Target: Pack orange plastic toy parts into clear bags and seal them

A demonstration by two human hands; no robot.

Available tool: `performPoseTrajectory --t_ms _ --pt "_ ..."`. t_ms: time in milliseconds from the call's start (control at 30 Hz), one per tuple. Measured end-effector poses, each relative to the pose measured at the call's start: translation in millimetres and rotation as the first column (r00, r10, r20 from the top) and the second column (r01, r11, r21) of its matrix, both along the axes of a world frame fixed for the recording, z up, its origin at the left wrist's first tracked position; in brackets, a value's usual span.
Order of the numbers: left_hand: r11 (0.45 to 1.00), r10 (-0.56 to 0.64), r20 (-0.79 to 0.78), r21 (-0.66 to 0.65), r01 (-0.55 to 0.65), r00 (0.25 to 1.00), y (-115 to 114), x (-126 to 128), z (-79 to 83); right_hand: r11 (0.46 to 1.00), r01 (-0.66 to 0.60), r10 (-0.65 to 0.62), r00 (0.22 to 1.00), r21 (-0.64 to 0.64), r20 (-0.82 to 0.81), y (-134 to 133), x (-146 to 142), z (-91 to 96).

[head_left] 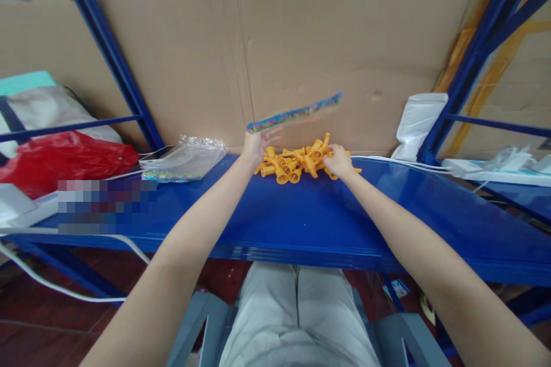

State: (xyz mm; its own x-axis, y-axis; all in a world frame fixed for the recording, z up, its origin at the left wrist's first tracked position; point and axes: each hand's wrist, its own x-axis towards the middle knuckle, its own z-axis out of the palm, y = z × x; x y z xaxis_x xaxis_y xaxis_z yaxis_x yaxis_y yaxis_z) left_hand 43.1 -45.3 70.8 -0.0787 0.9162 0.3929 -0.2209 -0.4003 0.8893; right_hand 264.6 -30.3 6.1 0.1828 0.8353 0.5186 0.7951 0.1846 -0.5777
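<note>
My left hand (pixel 255 148) is raised above the left end of the pile, gripping one end of a long strip with a multicoloured print (pixel 297 114). The strip is blurred and tilts up to the right; its colours resemble the edge of the clear plastic bags. My right hand (pixel 340 161) is at the right end of a heap of orange plastic horn-shaped pieces (pixel 287 165), its fingers closed around one of them. The fingertips are partly hidden among the pieces. The heap lies on the blue table (pixel 301 218) against the cardboard.
A stack of clear plastic bags (pixel 185 160) lies on the left, beside a red plastic bag (pixel 73 157). A white pouch (pixel 419 126) leans by the right blue post (pixel 469 69). A cardboard panel (pixel 322 40) rises behind. White cables (pixel 387 159) run along the back.
</note>
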Motion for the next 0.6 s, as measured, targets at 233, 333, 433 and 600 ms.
performPoseTrajectory --t_ms 233,333,433,600 --pt "0.946 -0.314 -0.17 -0.145 0.291 0.934 -8 -29 -29.4 0.952 -0.238 0.294 0.885 0.192 -0.36 3 0 6.8" --pt "0.953 -0.281 -0.113 -0.147 0.263 0.953 -5 -29 -29.5 0.94 -0.268 0.341 0.763 0.212 -0.549 -2 -2 14.0" --pt "0.976 -0.187 -0.066 -0.128 0.177 0.98 -6 -24 -28.8 0.928 -0.325 0.363 0.673 0.182 -0.644 -10 -4 20.2" --pt "0.99 -0.108 -0.107 -0.1 0.098 0.988 -13 -13 -28.7 0.92 -0.341 0.375 0.628 0.192 -0.682 -12 -8 18.4"
